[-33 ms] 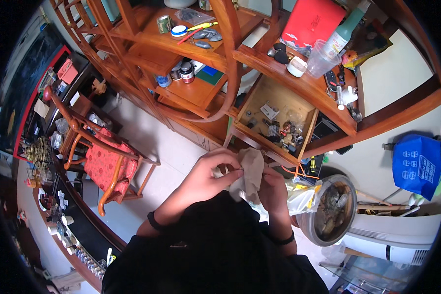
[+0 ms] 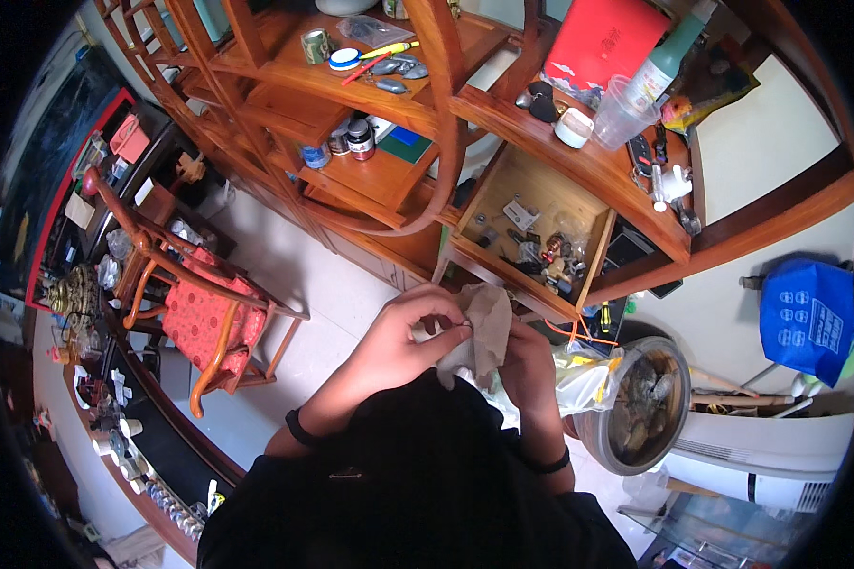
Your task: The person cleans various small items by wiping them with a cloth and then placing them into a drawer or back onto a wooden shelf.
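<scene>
In front of my chest I hold a crumpled beige tissue (image 2: 489, 327) with both hands. My left hand (image 2: 417, 332) is closed in a pinch, thumb against fingertips, at the tissue's left edge. Anything small between those fingertips is too hidden to make out. My right hand (image 2: 529, 365) grips the right side of the tissue, its fingers partly behind it. Just beyond my hands an open wooden drawer (image 2: 517, 277) contains several small metal and plastic bits.
Above the drawer, a shelf carries a red box (image 2: 603, 43), a green bottle (image 2: 674, 62) and plastic cups (image 2: 624, 114). At right stand a round basin (image 2: 598, 446) and a blue bag (image 2: 807, 318). A wooden chair (image 2: 213, 308) with a red cushion is at left.
The tissue has spread a little wider to the right between my hands. My hands have hardly moved.
</scene>
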Available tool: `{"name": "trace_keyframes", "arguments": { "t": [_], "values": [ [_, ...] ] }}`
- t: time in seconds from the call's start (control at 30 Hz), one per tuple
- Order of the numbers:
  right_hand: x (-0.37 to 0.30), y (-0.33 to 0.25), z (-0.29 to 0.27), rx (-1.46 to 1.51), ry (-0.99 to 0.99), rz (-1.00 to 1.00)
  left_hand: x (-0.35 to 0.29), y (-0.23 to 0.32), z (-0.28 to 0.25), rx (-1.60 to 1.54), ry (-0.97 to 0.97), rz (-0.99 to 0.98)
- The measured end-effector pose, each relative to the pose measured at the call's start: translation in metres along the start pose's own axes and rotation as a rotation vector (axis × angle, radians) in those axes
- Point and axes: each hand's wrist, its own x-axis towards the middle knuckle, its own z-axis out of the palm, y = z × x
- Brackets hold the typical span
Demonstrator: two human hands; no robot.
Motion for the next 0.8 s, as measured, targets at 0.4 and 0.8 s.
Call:
{"name": "trace_keyframes", "arguments": {
  "t": [0.4, 0.8],
  "values": [
    [0.019, 0.008, 0.001, -1.067, 0.185, -0.496, 0.006, -0.030, 0.010, 0.070, 0.015, -0.023],
    [0.026, 0.013, 0.001, -0.926, 0.250, -0.427, 0.015, -0.032, 0.005, 0.157, -0.025, -0.013]
  ]
}}
